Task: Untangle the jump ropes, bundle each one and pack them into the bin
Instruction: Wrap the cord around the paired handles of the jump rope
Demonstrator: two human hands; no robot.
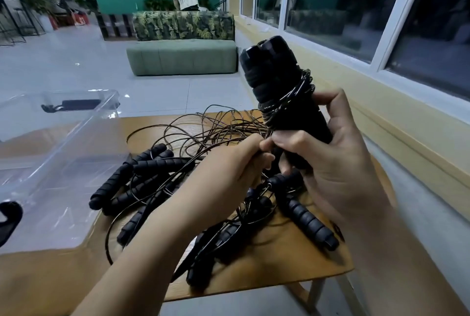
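Wooden table (292, 259) under me, by a long window wall on the right, a green sofa (181, 57) far off. Above it my right hand (338, 163) is wrapped round the lower part of the bundle (279, 86), black handles held upright together with thin cord wound round their middle. My left hand (229, 173), touching the right, has its fingers curled and pinches the cord just under the handles. To finish this wrap well, I reckon I should hold the handles steady, feed the cord taut turn beside turn, and draw slack from the heap gently so no other rope drags along. The tangled ropes (178, 188) lie below and to the left of my hands, on the table. I count one bundle in hand, one clear bin (84, 127) at the near left, and about eight loose handles. The tangle hides the exact number.
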